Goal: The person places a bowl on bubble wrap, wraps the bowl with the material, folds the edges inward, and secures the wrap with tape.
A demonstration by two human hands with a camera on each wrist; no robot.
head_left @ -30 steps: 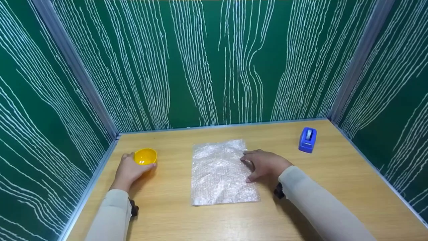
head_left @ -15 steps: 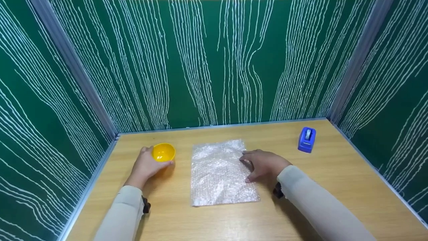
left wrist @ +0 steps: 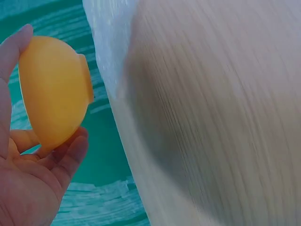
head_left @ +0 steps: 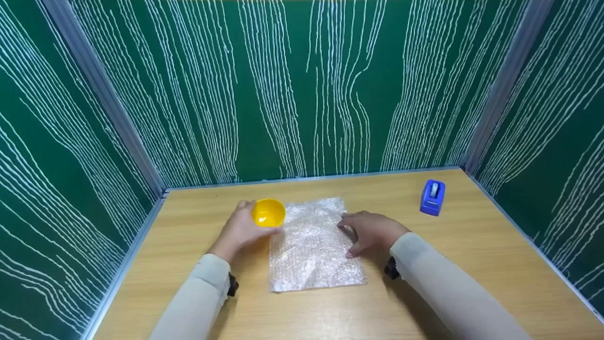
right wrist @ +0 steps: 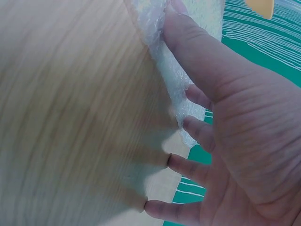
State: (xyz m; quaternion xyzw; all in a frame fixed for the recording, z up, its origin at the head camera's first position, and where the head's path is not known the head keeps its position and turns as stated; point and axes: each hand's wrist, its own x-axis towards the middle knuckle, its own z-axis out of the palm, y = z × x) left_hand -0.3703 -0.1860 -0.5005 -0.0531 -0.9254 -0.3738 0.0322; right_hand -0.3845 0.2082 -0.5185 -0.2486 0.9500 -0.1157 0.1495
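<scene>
My left hand (head_left: 239, 231) grips a small yellow bowl (head_left: 269, 213) by its sides, thumb and fingers on opposite edges. In the left wrist view the bowl (left wrist: 54, 89) is held off the tabletop, its foot toward the wood and a shadow below. From the head, it overlaps the upper left part of a sheet of bubble wrap (head_left: 314, 255) lying flat. My right hand (head_left: 376, 231) rests at the sheet's right edge. Seen from the right wrist, its thumb presses the bubble wrap (right wrist: 171, 70), while spread fingertips touch the sheet's edge and the wood.
A blue tape dispenser (head_left: 432, 197) stands at the back right of the wooden table (head_left: 472, 255). Green panels (head_left: 382, 94) with wavy white lines enclose the table at the back and both sides, joined by grey posts (head_left: 500, 85).
The left hand has carried the yellow bowl rightward, from the table's left side to over the bubble wrap's left edge. My right hand has stayed in place on the sheet.
</scene>
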